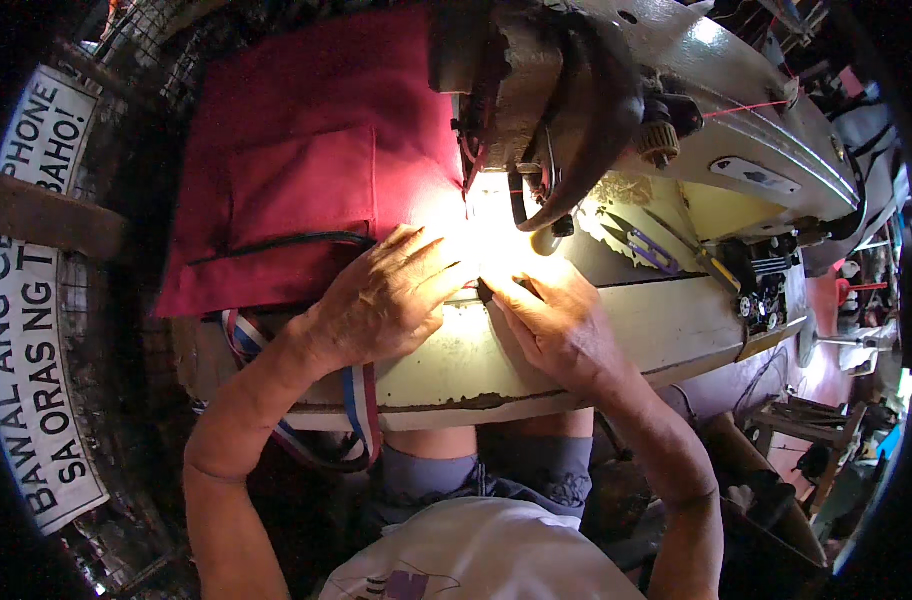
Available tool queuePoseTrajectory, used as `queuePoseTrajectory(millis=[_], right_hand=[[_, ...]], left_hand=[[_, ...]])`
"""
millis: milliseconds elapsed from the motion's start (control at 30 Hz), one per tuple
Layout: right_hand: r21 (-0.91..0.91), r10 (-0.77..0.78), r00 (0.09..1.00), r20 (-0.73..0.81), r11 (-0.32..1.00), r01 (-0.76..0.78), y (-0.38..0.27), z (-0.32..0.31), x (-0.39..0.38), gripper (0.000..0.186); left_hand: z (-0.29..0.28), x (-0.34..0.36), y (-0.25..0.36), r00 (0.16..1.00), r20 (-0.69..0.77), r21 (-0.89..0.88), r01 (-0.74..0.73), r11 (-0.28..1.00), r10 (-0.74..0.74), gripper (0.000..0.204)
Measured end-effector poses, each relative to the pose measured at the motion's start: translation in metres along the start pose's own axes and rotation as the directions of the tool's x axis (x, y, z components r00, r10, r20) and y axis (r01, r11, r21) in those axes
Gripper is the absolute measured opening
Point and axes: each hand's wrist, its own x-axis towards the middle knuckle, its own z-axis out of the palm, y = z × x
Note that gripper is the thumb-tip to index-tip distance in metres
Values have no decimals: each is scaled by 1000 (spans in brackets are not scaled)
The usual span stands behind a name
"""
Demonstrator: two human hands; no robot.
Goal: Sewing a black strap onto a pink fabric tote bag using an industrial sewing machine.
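A red fabric piece (pixel 296 110) with a stitched pocket (pixel 301 185) lies on the sewing machine's bed, left of the needle area. A black cord-like strip (pixel 286 240) crosses the pocket's lower part. My left hand (pixel 386 295) rests at the fabric's near right corner, its fingers bent together on the cloth edge. Close beside it, my right hand (pixel 561 315) is closed in a pinch, with a small dark bit at the fingertips. Strong lamp glare hides what it grips. Both hands are just in front of the sewing machine (pixel 576 110).
A red, white and blue striped ribbon (pixel 360 400) hangs over the table's front edge (pixel 476 405). Purple-handled thread snips (pixel 651 250) and a yellow-handled tool (pixel 718 270) lie right of the needle. Red thread (pixel 746 108) runs along the machine. A lettered sign (pixel 36 390) stands at left.
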Motion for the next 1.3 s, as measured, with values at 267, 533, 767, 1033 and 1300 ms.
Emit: queuePoseTrajectory(millis=[267, 533, 767, 1033, 1300], right_hand=[[-23, 13, 1000, 14, 1000, -13, -4, 0, 4, 30], [-27, -14, 1000, 11, 1000, 14, -3, -2, 6, 27], [-63, -6, 1000, -6, 998, 6, -2, 2, 5, 27], [-101, -50, 999, 12, 994, 51, 7, 6, 10, 20], [-108, -96, 994, 59, 989, 102, 10, 3, 15, 18]], left_hand=[[2, -7, 1, 999, 9, 58, -36, 998, 35, 46], [-4, -7, 3, 996, 32, 173, -83, 981, 79, 37], [-2, -8, 1, 996, 32, 124, -82, 989, 79, 34], [3, -13, -2, 999, -6, 37, -49, 998, 49, 38], [1, -6, -8, 997, -24, 35, -77, 996, 78, 34]])
